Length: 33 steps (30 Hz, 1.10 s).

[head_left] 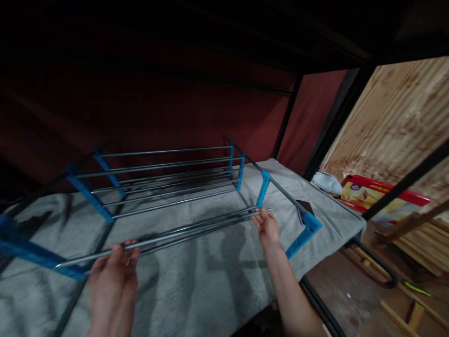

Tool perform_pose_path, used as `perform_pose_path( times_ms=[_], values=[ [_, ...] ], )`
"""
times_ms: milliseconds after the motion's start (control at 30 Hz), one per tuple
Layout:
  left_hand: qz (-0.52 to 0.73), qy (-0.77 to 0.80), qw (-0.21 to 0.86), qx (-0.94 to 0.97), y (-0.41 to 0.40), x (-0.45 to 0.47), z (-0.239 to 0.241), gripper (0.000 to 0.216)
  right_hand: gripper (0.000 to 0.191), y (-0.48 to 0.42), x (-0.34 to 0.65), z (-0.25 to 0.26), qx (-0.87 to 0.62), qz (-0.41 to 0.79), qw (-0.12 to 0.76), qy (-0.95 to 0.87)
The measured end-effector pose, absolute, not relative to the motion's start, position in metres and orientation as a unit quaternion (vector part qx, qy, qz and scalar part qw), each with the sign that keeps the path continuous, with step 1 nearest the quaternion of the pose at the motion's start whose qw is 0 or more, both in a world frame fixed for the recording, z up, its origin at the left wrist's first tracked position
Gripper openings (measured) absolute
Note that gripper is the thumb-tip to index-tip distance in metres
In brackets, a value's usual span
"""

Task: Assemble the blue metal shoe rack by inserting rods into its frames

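A rack of thin grey metal rods (164, 164) joined by blue plastic side brackets (262, 188) lies on its side on a grey blanket (210, 271). My left hand (114, 271) is closed on the left end of a bundle of loose metal rods (182, 231). My right hand (268, 228) pinches the right end of the same bundle, close to a blue bracket. The bundle is held level just above the blanket, in front of the rack. Another blue bracket (304, 234) hangs at the rack's near right corner.
The blanket covers a bunk under a dark upper frame with black posts (287, 117). To the right stand a plywood sheet (393, 121), a red and yellow box (372, 194), wooden slats (421, 238) and a bare floor (343, 290).
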State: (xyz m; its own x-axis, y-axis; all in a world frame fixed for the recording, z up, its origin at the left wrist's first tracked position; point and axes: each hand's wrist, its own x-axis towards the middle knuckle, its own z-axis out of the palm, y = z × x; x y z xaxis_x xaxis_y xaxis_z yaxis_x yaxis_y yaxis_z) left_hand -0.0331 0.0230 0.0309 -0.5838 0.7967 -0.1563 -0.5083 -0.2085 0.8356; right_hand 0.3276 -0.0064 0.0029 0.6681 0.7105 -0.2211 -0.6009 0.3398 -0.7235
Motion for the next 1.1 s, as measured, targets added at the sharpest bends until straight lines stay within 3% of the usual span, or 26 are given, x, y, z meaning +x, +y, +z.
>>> perform_pose_path(
  times_ms=[200, 433, 867, 1100],
  values=[
    [0.726, 0.412, 0.527, 0.159, 0.021, -0.003, 0.042, 0.016, 0.011, -0.007, 0.332, -0.014, -0.454, 0.406, 0.791, -0.055],
    [0.725, 0.369, 0.539, 0.219, 0.019, 0.003, 0.036, 0.039, 0.046, -0.013, 0.328, -0.024, -0.471, 0.410, 0.778, -0.067],
    [0.705, 0.382, 0.501, 0.325, 0.007, 0.037, 0.051, 0.038, 0.015, -0.016, 0.298, -0.047, -0.493, 0.539, 0.683, -0.007],
    [0.693, 0.402, 0.468, 0.372, 0.006, 0.032, 0.058, 0.031, 0.011, -0.033, 0.255, -0.055, -0.501, 0.648, 0.565, -0.105]
  ],
)
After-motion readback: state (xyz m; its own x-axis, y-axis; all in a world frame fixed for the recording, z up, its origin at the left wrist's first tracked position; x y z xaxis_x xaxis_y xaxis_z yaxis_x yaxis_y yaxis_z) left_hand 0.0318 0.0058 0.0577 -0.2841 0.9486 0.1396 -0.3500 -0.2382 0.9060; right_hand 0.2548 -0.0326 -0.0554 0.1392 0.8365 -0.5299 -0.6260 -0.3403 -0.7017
